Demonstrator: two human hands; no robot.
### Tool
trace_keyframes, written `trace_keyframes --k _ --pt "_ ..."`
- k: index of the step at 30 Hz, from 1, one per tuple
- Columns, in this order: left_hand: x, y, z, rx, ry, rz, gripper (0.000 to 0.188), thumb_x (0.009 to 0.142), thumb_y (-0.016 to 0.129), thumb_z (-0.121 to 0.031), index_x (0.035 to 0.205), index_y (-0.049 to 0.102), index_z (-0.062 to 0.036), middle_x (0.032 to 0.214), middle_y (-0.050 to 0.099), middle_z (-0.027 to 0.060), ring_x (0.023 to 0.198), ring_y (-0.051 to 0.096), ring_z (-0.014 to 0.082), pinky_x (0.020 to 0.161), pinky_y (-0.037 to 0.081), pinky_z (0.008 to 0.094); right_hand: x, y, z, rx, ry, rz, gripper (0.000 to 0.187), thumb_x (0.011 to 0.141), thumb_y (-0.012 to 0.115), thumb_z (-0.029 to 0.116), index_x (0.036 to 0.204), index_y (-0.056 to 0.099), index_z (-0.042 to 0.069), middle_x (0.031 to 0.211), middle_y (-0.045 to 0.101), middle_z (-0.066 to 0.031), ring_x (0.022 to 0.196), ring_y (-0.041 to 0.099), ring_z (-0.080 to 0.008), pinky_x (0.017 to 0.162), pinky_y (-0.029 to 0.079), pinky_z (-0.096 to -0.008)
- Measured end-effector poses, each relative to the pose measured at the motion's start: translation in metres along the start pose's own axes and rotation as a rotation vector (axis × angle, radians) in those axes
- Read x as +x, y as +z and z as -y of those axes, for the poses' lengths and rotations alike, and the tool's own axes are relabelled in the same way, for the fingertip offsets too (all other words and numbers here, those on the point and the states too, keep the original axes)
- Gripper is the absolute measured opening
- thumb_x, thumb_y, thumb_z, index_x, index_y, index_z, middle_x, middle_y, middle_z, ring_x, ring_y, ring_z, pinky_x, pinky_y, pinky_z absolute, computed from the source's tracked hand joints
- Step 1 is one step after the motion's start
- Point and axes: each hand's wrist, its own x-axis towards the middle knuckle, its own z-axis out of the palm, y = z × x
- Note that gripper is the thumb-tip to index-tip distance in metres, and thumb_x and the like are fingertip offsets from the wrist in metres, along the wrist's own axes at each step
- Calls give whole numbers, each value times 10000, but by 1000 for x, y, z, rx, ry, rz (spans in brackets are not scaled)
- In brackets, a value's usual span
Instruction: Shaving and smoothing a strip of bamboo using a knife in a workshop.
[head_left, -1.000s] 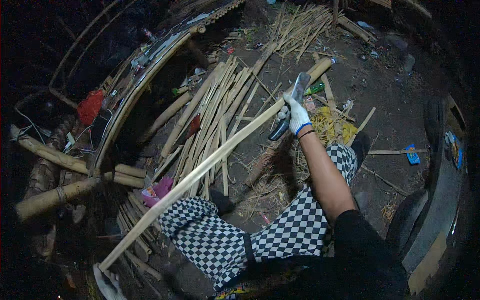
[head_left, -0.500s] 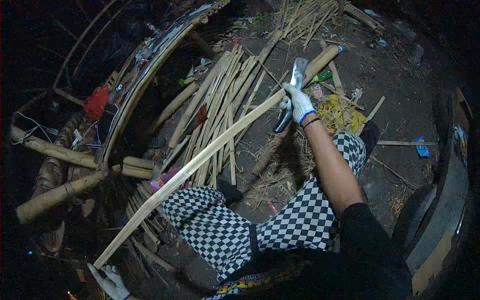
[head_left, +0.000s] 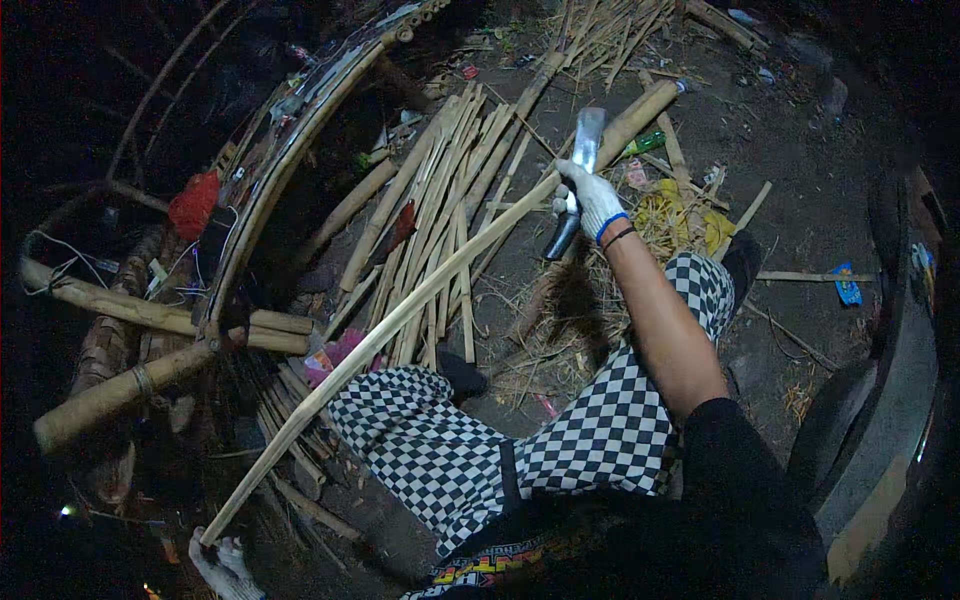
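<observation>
A long pale bamboo strip (head_left: 400, 312) slants across my lap, from the lower left up to the right. My left hand (head_left: 225, 566), in a pale glove, closes its fingers around the lower end. At the upper end my right hand (head_left: 592, 195), gloved in white with a blue cuff, grips a broad-bladed knife (head_left: 588, 135). Its shiny metal shows above and below the fist. The strip's upper tip meets the right hand's fingers, and I cannot tell whether they hold it too. Just beyond the knife a thick bamboo pole (head_left: 640, 122) leans diagonally.
Many split bamboo strips (head_left: 440, 230) lie piled ahead to the left. A curved bamboo frame (head_left: 290, 165) and cut poles (head_left: 125, 395) stand on the left. Yellow plastic (head_left: 655, 220) and shavings lie past my knees. A dark curved object (head_left: 870, 440) borders the right side.
The strip's lower end and my left hand have shifted slightly right and down. My right hand, with the knife, has moved a little left and up.
</observation>
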Motion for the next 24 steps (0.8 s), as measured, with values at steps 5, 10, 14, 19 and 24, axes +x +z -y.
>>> trace_keyframes --k 5,10,14,19,24 --pt "-31 27 -10 136 98 -124 336 895 557 -268 1160 609 -68 1073 596 153 913 570 279 774 516 450 -2 -3 0 21 40 -23 242 851 662 268 885 552 55 609 541 -39 426 529 -178 418 496 -341" --pt "-15 3 1 44 -19 68 324 896 524 -266 1125 618 -57 1012 612 182 893 589 326 771 527 477 2 -1 -1 79 18 -43 198 854 647 234 887 549 65 608 541 -40 416 510 -186 425 495 -338" --pt "-23 14 -7 292 -63 11 356 920 472 -267 1159 609 -41 1075 617 188 979 585 341 857 508 461 -9 5 2 55 17 32 202 845 654 216 913 547 59 638 557 -59 453 516 -173 416 483 -336" --pt "-9 -41 0 679 216 594 436 958 429 -280 1233 559 32 1219 584 162 1176 516 284 1016 390 384 5 -11 4 111 -11 -118 209 834 663 190 939 551 47 699 573 -81 517 521 -151 403 472 -310" --pt "-32 -22 -12 1070 -71 834 473 969 414 -373 1251 523 -10 1251 515 145 1132 483 283 981 367 398 6 -12 3 129 -49 -84 208 831 660 209 918 572 43 641 552 -72 476 530 -180 406 485 -328"
